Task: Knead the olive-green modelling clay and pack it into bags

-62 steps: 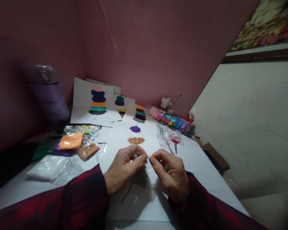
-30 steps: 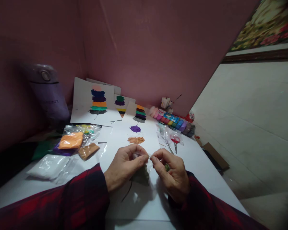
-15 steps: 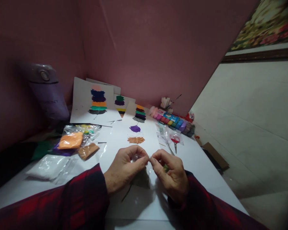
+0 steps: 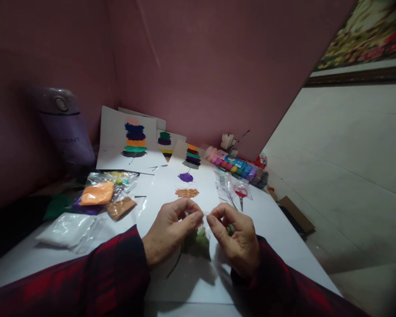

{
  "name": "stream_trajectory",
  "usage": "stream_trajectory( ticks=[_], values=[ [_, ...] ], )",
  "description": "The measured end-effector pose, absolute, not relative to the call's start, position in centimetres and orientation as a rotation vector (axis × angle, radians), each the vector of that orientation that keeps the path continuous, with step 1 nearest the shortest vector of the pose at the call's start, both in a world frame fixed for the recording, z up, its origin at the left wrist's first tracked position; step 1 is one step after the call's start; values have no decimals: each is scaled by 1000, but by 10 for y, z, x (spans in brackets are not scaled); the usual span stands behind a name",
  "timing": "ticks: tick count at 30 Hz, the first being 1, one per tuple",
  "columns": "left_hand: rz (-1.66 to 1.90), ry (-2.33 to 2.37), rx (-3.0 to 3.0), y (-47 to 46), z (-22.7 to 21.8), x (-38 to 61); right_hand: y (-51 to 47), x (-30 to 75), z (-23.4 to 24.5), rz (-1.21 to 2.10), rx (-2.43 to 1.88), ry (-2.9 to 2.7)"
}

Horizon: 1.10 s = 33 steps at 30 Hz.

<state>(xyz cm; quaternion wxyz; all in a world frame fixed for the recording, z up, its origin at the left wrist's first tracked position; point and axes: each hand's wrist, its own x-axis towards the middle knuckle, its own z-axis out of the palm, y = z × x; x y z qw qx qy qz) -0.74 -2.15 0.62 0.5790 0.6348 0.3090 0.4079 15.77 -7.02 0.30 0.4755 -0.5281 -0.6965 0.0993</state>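
Note:
My left hand point(image 4: 173, 231) is closed, with thumb and index fingertips pinched together above the white paper. Close to its right, my right hand point(image 4: 236, 233) makes a similar pinch. The fingertips nearly meet; whatever thin thing lies between them is too small and blurred to name. A bit of green shows inside the curled fingers of my right hand. Below and between the hands is a dark green, flattish piece point(image 4: 198, 245), partly hidden by my left hand. A thin dark stem-like line point(image 4: 174, 266) slants on the paper beneath my left hand.
On the left are bagged orange clay point(image 4: 97, 193), a brown packet point(image 4: 121, 208), a white packet point(image 4: 66, 230) and a purple bottle point(image 4: 67, 132). Ahead lie sheets with layered clay colours point(image 4: 187, 193). On the right are red-handled scissors point(image 4: 240, 193), a fork point(image 4: 222, 179) and a multicolour clay pack point(image 4: 237, 165).
The fingertips have drawn slightly apart. The green piece between my hands has shifted a little to the right and shows more brightly.

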Motion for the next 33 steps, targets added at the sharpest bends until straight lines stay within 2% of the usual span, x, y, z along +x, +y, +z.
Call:
stream_trajectory(
  ticks=[33],
  values=[
    [943, 720, 1444, -20, 5, -7, -69, 158, 6, 269, -1242, -1748]
  ],
)
